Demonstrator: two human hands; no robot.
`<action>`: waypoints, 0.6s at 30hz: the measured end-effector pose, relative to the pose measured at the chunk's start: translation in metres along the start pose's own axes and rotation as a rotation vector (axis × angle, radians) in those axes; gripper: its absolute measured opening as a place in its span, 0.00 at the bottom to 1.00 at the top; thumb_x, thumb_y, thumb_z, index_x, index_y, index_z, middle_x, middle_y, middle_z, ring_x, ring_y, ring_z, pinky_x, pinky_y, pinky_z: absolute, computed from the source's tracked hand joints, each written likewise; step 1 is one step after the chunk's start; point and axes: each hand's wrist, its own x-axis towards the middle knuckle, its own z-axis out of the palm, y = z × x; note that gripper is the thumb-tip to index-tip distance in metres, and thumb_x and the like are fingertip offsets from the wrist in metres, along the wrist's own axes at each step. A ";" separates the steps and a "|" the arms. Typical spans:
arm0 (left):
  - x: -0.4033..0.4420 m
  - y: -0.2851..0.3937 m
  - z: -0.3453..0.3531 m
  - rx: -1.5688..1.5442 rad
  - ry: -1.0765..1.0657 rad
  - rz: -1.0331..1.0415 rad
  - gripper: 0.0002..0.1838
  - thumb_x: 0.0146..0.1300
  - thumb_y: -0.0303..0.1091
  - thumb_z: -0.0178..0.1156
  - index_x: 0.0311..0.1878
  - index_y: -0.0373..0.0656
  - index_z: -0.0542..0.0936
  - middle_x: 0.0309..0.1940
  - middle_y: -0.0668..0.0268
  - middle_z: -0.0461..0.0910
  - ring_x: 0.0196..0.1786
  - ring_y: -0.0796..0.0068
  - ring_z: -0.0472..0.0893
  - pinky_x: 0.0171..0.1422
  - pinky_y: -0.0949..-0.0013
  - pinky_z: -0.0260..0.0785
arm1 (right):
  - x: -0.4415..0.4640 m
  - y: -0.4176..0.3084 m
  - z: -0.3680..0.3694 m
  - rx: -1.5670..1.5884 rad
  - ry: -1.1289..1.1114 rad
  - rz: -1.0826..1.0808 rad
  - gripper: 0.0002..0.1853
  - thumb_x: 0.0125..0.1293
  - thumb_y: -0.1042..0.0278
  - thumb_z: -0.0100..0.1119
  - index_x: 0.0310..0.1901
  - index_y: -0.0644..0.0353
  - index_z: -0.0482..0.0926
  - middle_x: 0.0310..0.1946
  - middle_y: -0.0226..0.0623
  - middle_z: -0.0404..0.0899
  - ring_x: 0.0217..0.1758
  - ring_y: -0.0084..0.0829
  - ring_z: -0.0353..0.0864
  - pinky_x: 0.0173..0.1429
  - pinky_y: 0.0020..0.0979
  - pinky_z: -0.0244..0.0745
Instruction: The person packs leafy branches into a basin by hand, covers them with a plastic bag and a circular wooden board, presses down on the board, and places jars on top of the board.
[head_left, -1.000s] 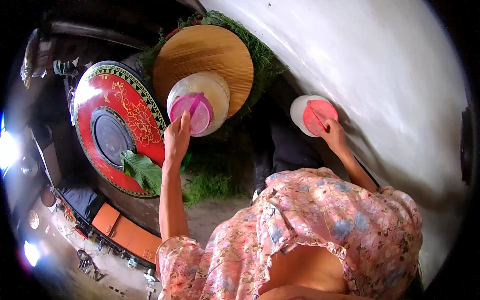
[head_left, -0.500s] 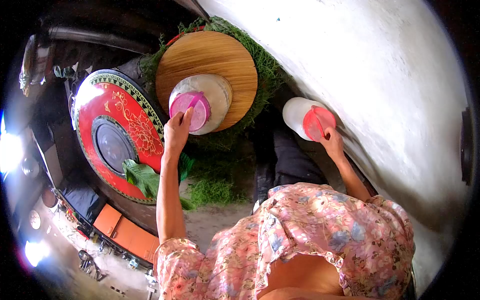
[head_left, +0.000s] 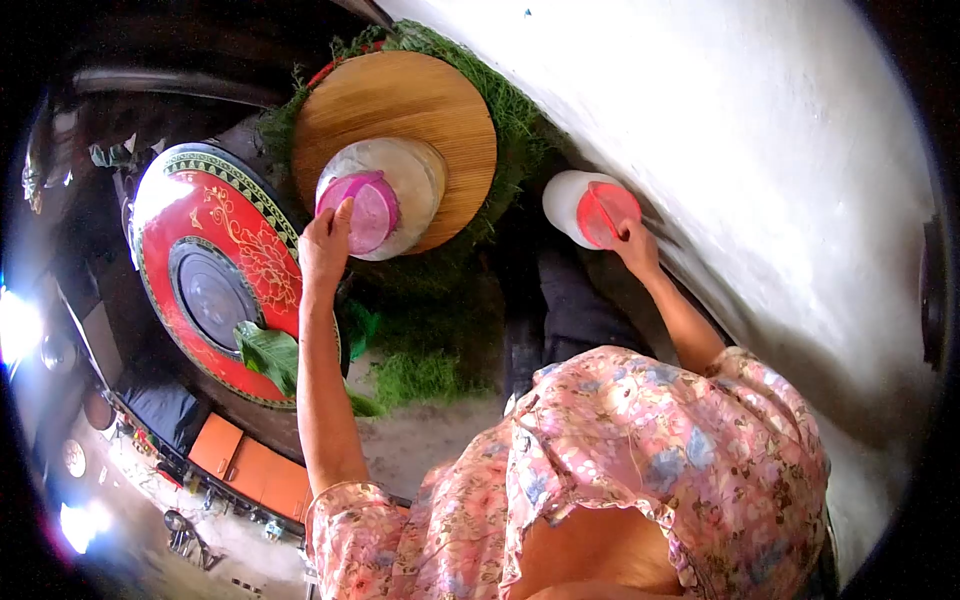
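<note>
A translucent plastic jar [head_left: 418, 190] with a pink lid [head_left: 368, 215] stands on a round wooden board [head_left: 440, 95]. My left hand [head_left: 326, 250] is closed at the left edge of that lid, gripping its pink strap handle. Lower and to the right is a second whitish jar [head_left: 562, 200] with a red lid [head_left: 612, 212]. My right hand [head_left: 637, 248] is closed on the red handle of this lid, beside the white wall. Both jars look tilted in the wide view, and their contents cannot be made out.
Green feathery plants [head_left: 515, 120] surround the board. At left stands a red round table [head_left: 225, 215] with a gold flower pattern and dark centre, a green leaf [head_left: 268, 352] at its edge. A white wall [head_left: 760, 150] rises on the right. Orange cabinets [head_left: 250, 465] are at lower left.
The whole view has shifted slightly, so things sit further left and higher. On the pink lid, the handle has swung from across the middle towards the edge, with my left hand still at it.
</note>
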 end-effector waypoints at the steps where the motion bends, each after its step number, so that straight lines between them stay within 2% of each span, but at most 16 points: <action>1: 0.001 0.000 0.001 -0.004 0.042 0.012 0.28 0.65 0.58 0.53 0.31 0.36 0.77 0.23 0.50 0.74 0.27 0.51 0.75 0.35 0.58 0.67 | 0.004 0.007 0.004 0.011 -0.008 0.014 0.10 0.49 0.68 0.63 0.28 0.61 0.71 0.24 0.43 0.75 0.30 0.42 0.77 0.35 0.38 0.70; 5: 0.004 0.005 -0.003 -0.065 0.054 -0.025 0.26 0.65 0.56 0.54 0.34 0.38 0.79 0.22 0.58 0.76 0.27 0.69 0.75 0.36 0.65 0.68 | 0.024 0.052 0.029 -0.131 -0.053 0.093 0.10 0.49 0.65 0.62 0.29 0.59 0.73 0.26 0.45 0.77 0.33 0.46 0.79 0.36 0.42 0.69; 8: 0.002 0.009 -0.010 -0.074 0.037 -0.068 0.25 0.67 0.56 0.52 0.34 0.39 0.79 0.23 0.58 0.76 0.28 0.70 0.75 0.37 0.66 0.68 | 0.040 0.091 0.056 -0.187 -0.056 0.136 0.10 0.49 0.62 0.61 0.29 0.56 0.74 0.27 0.45 0.78 0.34 0.47 0.79 0.36 0.44 0.70; 9: 0.004 0.004 -0.009 -0.058 0.054 -0.060 0.24 0.67 0.55 0.52 0.38 0.40 0.78 0.25 0.58 0.77 0.30 0.70 0.75 0.39 0.66 0.69 | 0.048 0.096 0.063 -0.220 -0.074 0.150 0.10 0.49 0.61 0.61 0.29 0.56 0.74 0.27 0.44 0.78 0.34 0.46 0.79 0.36 0.44 0.70; 10: -0.001 0.015 -0.009 -0.041 0.156 0.024 0.23 0.67 0.54 0.52 0.42 0.41 0.78 0.27 0.57 0.77 0.31 0.68 0.77 0.41 0.65 0.69 | 0.053 0.104 0.070 -0.253 -0.097 0.162 0.10 0.49 0.61 0.61 0.29 0.55 0.74 0.27 0.44 0.78 0.34 0.46 0.79 0.36 0.44 0.70; 12: 0.003 0.009 -0.009 -0.022 0.194 0.005 0.21 0.68 0.52 0.52 0.46 0.42 0.77 0.32 0.57 0.78 0.35 0.66 0.78 0.44 0.64 0.69 | 0.064 0.129 0.096 -0.230 -0.066 0.170 0.10 0.48 0.60 0.61 0.29 0.54 0.75 0.27 0.44 0.78 0.34 0.47 0.79 0.36 0.45 0.70; 14: 0.003 0.012 -0.012 -0.005 0.277 0.073 0.20 0.69 0.51 0.51 0.48 0.42 0.77 0.38 0.57 0.79 0.41 0.65 0.78 0.48 0.65 0.69 | 0.074 0.140 0.116 -0.217 -0.022 0.138 0.10 0.48 0.60 0.61 0.29 0.53 0.75 0.27 0.44 0.79 0.34 0.47 0.79 0.36 0.45 0.70; 16: -0.005 0.011 -0.019 -0.115 0.279 0.071 0.20 0.69 0.47 0.52 0.52 0.40 0.75 0.43 0.59 0.78 0.46 0.69 0.77 0.52 0.67 0.67 | 0.068 0.141 0.114 -0.236 0.024 0.074 0.10 0.48 0.60 0.61 0.29 0.53 0.74 0.27 0.43 0.79 0.34 0.47 0.79 0.35 0.45 0.70; 18: -0.009 -0.004 -0.015 -0.107 0.331 0.154 0.18 0.70 0.44 0.53 0.54 0.40 0.75 0.44 0.61 0.78 0.46 0.71 0.76 0.53 0.68 0.67 | 0.067 0.143 0.116 -0.227 -0.041 0.194 0.10 0.47 0.60 0.62 0.30 0.53 0.75 0.29 0.43 0.79 0.35 0.48 0.79 0.35 0.45 0.70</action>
